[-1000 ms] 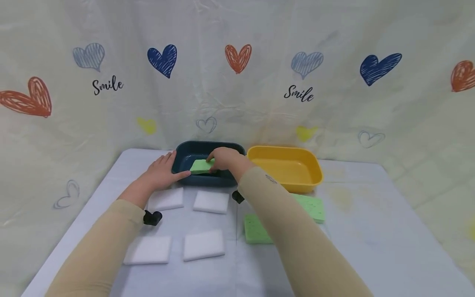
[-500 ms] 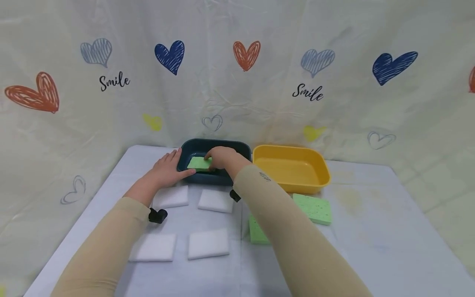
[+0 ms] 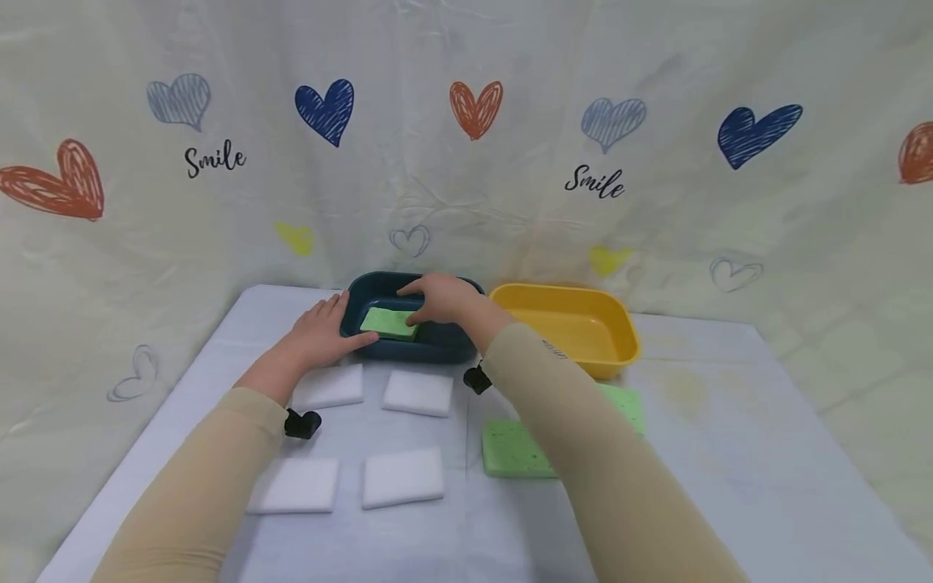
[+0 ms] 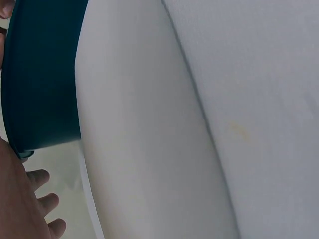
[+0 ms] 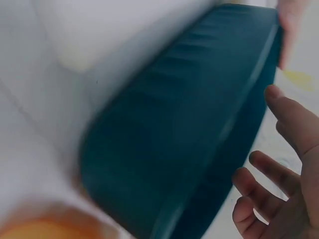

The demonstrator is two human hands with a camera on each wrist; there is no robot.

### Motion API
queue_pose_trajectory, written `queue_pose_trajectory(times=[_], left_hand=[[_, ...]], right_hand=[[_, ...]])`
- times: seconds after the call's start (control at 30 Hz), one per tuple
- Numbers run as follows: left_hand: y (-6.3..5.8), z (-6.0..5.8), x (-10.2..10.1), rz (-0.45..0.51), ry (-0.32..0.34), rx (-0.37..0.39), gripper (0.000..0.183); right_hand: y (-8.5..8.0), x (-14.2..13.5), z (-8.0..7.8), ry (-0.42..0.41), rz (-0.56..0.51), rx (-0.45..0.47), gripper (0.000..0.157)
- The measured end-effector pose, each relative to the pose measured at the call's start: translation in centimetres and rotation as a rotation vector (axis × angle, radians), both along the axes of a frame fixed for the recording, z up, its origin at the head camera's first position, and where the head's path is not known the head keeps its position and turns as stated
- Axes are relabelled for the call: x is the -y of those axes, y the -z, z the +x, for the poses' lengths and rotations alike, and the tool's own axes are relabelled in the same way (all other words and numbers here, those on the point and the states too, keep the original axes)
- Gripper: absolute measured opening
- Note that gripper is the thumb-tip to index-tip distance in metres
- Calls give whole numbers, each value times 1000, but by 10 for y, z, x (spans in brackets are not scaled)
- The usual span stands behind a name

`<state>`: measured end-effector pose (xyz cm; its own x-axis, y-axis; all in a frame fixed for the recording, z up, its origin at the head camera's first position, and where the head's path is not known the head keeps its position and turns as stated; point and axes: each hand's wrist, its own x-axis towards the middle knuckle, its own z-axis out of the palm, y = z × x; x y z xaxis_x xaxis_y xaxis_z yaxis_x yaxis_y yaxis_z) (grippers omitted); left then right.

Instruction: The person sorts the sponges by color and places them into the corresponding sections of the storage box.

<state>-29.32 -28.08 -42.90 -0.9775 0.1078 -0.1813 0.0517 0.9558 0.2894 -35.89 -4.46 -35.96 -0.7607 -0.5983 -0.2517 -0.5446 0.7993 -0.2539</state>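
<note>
A green sponge [image 3: 386, 322] lies inside a dark teal bin [image 3: 430, 354], towards its left end, on a white counter [image 3: 729, 453]. The left hand [image 3: 312, 336] rests at that end of the bin, fingers spread and straight, thumb stretched along the near rim. The right hand [image 3: 445, 300] is over the bin, its thumb and index finger parted beside the sponge's right end; whether the thumb touches the sponge cannot be told. The right wrist view likewise shows the thumb and fingers well separated.

Just right of the teal bin sits a yellow bin [image 3: 599, 368]. In front of the teal bin are four white pads in two rows: one partly behind the left forearm [image 3: 331, 387], one beside it [image 3: 418, 393], and two nearer ones [image 3: 295, 487] [image 3: 402, 478]. Two more green sponges [image 3: 513, 447] [image 3: 627, 401] lie on the counter near the yellow bin, both partly covered by the right sleeve [image 3: 605, 437].

The readable writing is on the backdrop [image 3: 510, 32]: the word "Smile" in black script, once on the left [image 3: 215, 158] and once on the right [image 3: 594, 181], among orange, blue and yellow hearts. The right sleeve carries a small dark mark [image 3: 555, 350] near the cuff, like lettering but too small to read.
</note>
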Motion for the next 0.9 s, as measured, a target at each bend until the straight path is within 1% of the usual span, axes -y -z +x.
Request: queue_pose_trajectory(times=[0.17,0.3,0.47,0.63,0.73,0.9], left_hand=[[2,0,3,2,-6,1,126],[2,2,4,11,-6,-3,124],[2,4,4,25,0,1,123],[2,6,3,29,5,7,122],[1,6,1,33,8,10,122],[-5,8,-6,46,11,17,121]], right_hand=[[-10,-22,4,-13,-68,-23,64],[-18,-43,12,9,-92,-37,65],[-24,-76,24,24,-140,-30,64],[-31,-117,42,23,-200,-18,62],[-34,-143,55,57,-212,-28,61],[-37,-190,80,103,-217,-62,60]])
